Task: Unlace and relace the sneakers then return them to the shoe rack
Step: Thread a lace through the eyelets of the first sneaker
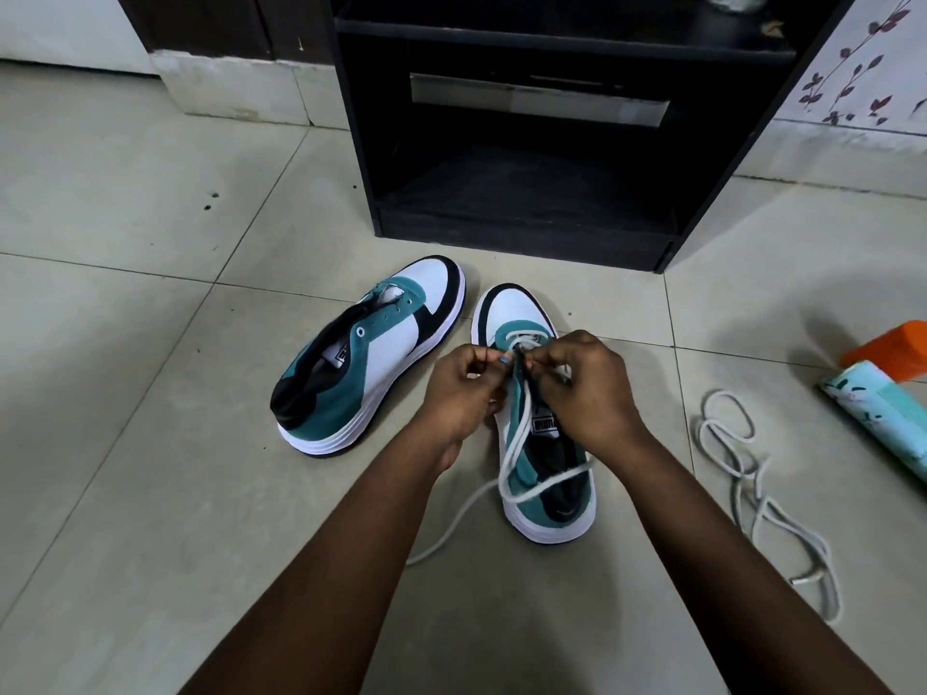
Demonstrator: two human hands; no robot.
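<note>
Both hands [521,388] are pinching the lace [516,443], relacing the right sneaker [531,423]; left sneaker [361,363] is lying laceless, spare lace [752,494] and shoe rack [526,143] are waiting.

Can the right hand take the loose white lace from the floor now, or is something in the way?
Probably yes, once free. The loose lace lies on bare tile to the right of the sneaker, nothing over it. But the right hand now pinches that sneaker's own lace.
</note>
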